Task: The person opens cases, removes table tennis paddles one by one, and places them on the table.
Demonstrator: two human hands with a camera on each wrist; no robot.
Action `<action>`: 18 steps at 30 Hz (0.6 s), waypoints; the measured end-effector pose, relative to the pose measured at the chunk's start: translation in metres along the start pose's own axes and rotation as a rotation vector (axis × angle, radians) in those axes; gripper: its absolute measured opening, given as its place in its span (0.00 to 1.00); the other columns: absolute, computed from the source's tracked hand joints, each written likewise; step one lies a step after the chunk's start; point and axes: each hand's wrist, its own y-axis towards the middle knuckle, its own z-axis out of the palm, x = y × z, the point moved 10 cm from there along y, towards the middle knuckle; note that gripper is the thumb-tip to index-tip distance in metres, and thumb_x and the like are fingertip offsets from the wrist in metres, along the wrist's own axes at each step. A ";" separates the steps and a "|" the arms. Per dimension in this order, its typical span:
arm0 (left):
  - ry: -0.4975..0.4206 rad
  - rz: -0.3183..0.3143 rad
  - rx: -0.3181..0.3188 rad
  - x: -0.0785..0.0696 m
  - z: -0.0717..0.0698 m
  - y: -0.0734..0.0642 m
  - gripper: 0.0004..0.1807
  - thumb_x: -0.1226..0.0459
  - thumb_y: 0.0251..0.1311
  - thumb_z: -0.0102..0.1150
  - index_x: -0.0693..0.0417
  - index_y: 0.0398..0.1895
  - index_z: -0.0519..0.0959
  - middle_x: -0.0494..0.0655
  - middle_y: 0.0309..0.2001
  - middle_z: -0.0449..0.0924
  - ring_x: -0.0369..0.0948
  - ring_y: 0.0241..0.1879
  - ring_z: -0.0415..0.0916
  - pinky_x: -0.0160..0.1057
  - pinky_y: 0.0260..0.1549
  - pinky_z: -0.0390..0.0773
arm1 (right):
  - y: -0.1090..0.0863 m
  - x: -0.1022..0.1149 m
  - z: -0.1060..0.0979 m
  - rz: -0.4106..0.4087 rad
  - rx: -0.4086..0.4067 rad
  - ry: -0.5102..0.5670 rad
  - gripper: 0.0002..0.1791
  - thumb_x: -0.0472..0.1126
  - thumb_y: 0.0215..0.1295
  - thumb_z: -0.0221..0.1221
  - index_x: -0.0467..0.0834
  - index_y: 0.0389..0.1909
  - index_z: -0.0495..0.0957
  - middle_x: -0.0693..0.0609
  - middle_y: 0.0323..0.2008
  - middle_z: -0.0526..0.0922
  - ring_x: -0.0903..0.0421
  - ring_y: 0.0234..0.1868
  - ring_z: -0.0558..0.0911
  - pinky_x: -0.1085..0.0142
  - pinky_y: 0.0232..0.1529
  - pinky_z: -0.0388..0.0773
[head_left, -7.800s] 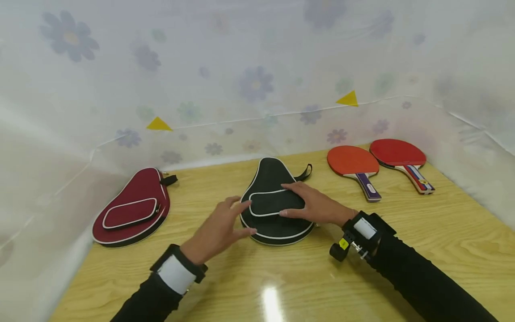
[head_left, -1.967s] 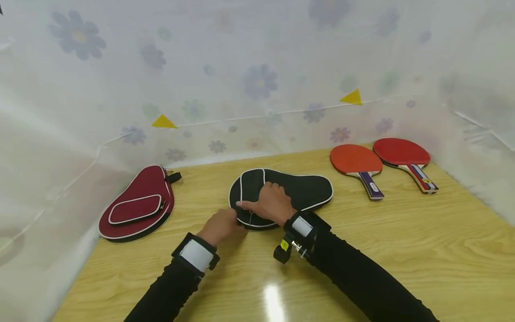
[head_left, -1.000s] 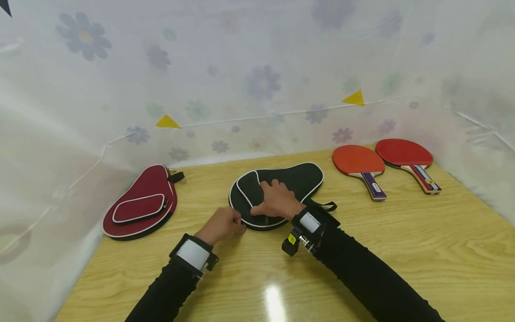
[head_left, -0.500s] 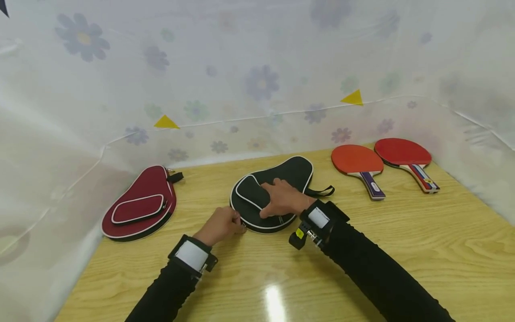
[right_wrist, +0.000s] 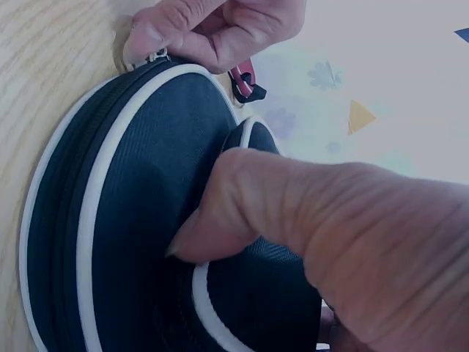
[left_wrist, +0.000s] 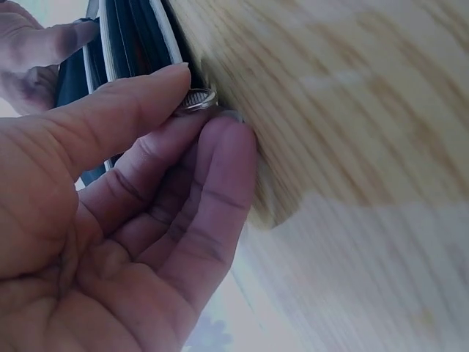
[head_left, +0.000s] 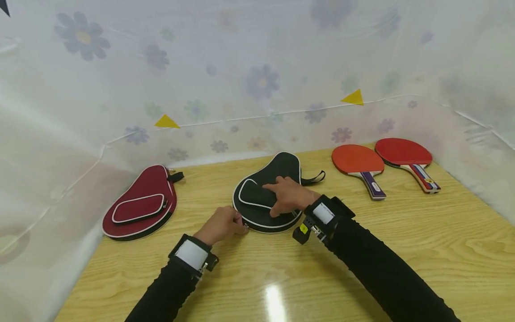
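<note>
A black table tennis paddle case [head_left: 263,217] with white piping lies flat on the table, its narrow end pointing to the far side. At its near left edge my left hand [head_left: 220,226] pinches the metal zipper pull [left_wrist: 199,99] between thumb and index finger. My right hand [head_left: 291,196] rests on top of the case, over the front pocket [head_left: 253,195]. Its thumb presses the fabric beside the pocket in the right wrist view, while the other fingers are largely hidden there. A wrist strap [head_left: 314,180] sticks out to the right of the case.
A dark red paddle case [head_left: 138,210] lies to the left. At the back right are two table tennis paddles, an orange-red one [head_left: 357,159] with a purple handle and a red one [head_left: 403,152] with a striped handle. A flowered curtain [head_left: 225,89] hangs behind the table.
Since two seconds ago the black case has turned, its narrow end swinging from the right to the far side. My right hand moved slightly right with it; my left stays at the edge.
</note>
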 end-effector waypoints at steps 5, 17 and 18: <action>-0.002 -0.002 0.008 0.000 0.000 0.000 0.18 0.68 0.55 0.72 0.56 0.12 0.76 0.35 0.14 0.66 0.33 0.17 0.62 0.31 0.19 0.59 | -0.002 -0.002 -0.002 -0.020 -0.003 -0.002 0.42 0.45 0.61 0.67 0.49 0.76 0.64 0.37 0.62 0.68 0.41 0.55 0.69 0.50 0.55 0.71; -0.007 0.029 -0.005 0.000 -0.003 0.001 0.15 0.71 0.54 0.67 0.57 0.12 0.76 0.35 0.14 0.66 0.34 0.18 0.63 0.32 0.21 0.62 | -0.001 -0.003 -0.009 -0.073 -0.095 -0.063 0.35 0.36 0.61 0.65 0.49 0.71 0.72 0.40 0.51 0.71 0.46 0.43 0.70 0.51 0.40 0.74; -0.003 0.034 -0.014 0.000 -0.005 0.001 0.15 0.71 0.53 0.67 0.58 0.12 0.76 0.35 0.14 0.66 0.34 0.18 0.63 0.32 0.21 0.62 | -0.001 -0.003 -0.009 -0.078 -0.107 -0.065 0.34 0.35 0.61 0.65 0.49 0.70 0.72 0.40 0.50 0.71 0.46 0.43 0.70 0.51 0.39 0.74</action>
